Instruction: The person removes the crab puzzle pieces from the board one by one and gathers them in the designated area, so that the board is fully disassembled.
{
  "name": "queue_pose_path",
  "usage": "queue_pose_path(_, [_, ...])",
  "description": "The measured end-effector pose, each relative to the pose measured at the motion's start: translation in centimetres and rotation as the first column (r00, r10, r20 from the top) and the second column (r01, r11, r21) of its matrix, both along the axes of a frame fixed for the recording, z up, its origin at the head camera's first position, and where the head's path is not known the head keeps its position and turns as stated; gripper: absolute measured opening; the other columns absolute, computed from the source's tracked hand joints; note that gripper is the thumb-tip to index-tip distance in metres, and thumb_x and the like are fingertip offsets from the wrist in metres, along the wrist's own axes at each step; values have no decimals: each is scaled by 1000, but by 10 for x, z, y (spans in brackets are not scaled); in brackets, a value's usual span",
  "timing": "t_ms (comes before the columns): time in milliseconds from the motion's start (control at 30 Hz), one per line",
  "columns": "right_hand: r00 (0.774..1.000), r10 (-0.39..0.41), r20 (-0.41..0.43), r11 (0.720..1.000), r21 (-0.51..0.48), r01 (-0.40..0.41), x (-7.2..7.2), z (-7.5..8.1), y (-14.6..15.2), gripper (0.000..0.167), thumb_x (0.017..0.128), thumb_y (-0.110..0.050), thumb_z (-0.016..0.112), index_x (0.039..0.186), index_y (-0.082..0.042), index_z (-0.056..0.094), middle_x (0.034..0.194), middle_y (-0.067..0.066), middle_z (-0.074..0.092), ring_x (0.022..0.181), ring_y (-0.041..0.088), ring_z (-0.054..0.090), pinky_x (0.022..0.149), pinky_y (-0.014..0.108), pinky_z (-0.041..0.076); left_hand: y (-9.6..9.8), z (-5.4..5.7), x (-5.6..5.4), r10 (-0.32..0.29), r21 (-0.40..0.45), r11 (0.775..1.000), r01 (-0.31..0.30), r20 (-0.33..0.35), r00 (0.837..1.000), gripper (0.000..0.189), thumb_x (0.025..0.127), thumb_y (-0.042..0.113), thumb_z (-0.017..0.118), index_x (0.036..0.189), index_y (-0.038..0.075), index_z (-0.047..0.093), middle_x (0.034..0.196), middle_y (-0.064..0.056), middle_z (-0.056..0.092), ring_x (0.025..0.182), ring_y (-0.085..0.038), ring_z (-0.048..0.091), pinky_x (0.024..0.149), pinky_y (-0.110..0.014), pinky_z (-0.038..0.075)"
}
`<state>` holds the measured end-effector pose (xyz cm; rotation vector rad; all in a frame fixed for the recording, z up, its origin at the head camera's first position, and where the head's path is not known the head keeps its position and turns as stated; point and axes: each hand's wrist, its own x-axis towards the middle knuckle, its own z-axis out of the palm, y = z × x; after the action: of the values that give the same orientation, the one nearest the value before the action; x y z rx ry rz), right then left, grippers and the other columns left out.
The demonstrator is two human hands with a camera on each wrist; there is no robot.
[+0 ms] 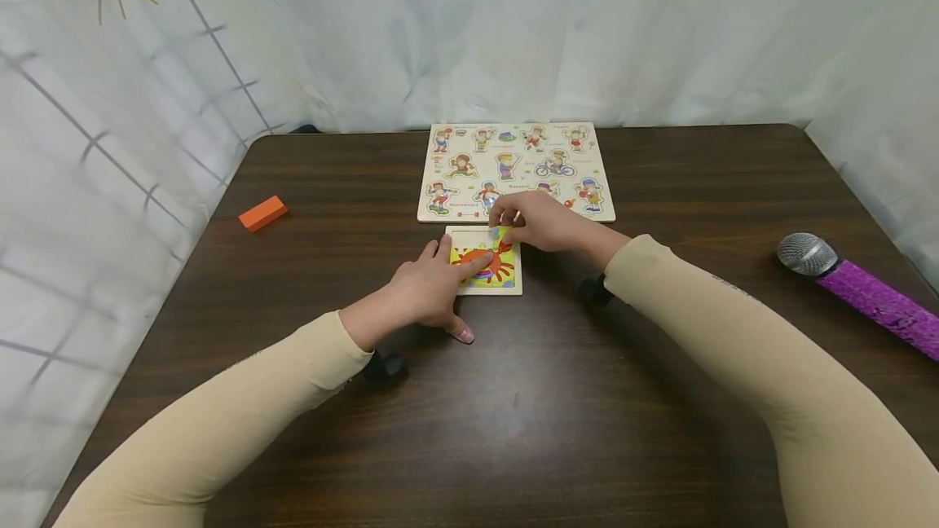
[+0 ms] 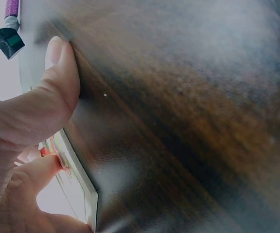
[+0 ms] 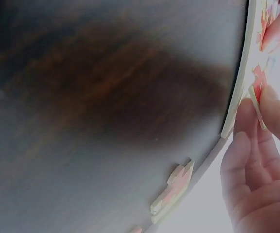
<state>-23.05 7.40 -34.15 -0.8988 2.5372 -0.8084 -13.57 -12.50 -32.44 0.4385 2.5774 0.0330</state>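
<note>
A small wooden crab puzzle (image 1: 506, 273) lies in its tray near the middle of the table. My left hand (image 1: 425, 288) rests on its left side, index finger stretched over the crab and thumb out over the tabletop. At the tray's upper right corner, my right hand (image 1: 546, 222) pinches a jigsaw piece with red on it. The right wrist view shows this piece (image 3: 258, 104) tilted between thumb and fingers. Another jigsaw piece (image 3: 173, 191) lies on the dark tabletop in that view. A pale strip of bare tray shows along the top of the puzzle.
Behind the tray lies a larger wooden board (image 1: 469, 165) with pictures of children playing sports. An orange block (image 1: 263, 213) is at the left. A microphone (image 1: 866, 292) with a purple glittery handle lies at the right. Pale curtains hang around the table (image 1: 499, 430).
</note>
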Motion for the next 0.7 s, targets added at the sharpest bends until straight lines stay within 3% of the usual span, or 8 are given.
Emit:
queue_pose_path(133, [999, -42, 22, 999, -10, 42, 1, 3, 3, 19, 95, -8, 73, 113, -7, 68, 108, 11, 70, 95, 25, 67, 87, 39, 54, 0, 0, 0, 0, 2, 1000, 0, 2, 1000, 121, 64, 61, 89, 163, 42, 21, 169, -29, 7, 155, -45, 20, 102, -60, 48])
queue_pose_path(300, [994, -101, 33, 994, -32, 102, 1, 9, 20, 23, 94, -12, 74, 116, -6, 68, 109, 12, 70, 90, 25, 68, 77, 37, 54, -1, -1, 0, 1, 4, 1000, -1, -1, 1000, 121, 64, 61, 89, 163, 42, 21, 169, -28, 7, 155, -45, 20, 102, -60, 48])
queue_pose_path(700, [970, -242, -13, 969, 40, 242, 3, 18, 112, 22, 95, -9, 73, 115, -2, 71, 114, 17, 71, 101, 31, 69, 87, 47, 54, -1, 0, 2, 9, 13, 1000, -9, -8, 1000, 121, 65, 60, 90, 163, 42, 21, 170, -26, 5, 156, -43, 18, 101, -59, 48])
